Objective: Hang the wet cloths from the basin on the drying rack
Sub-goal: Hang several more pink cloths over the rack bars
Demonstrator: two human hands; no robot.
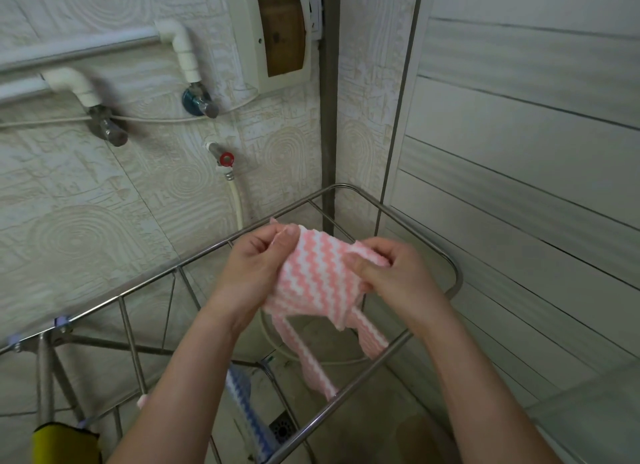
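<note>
A: Cloth where?
B: Pink-and-white zigzag cloth, held up over the rounded end of the drying rack. Basin not in view.
A: Grip?
B: Both hands hold it. Left hand pinches the top left corner. Right hand has fingers curled on the top right edge.
A: Axis?
B: The top edge is stretched hand to hand. The rest hangs down toward the person, with the tail reaching the near rail. Touching it or not, cannot tell.
A: Next?
B: My guess is lower and drape. The held edge runs roughly along the far rail just beyond the hands, and the left hand is nearer it.
A: Around it?
B: Blue-and-white cloth on the rack, lower left of the pink one. Yellow item at the bottom left corner.
</note>
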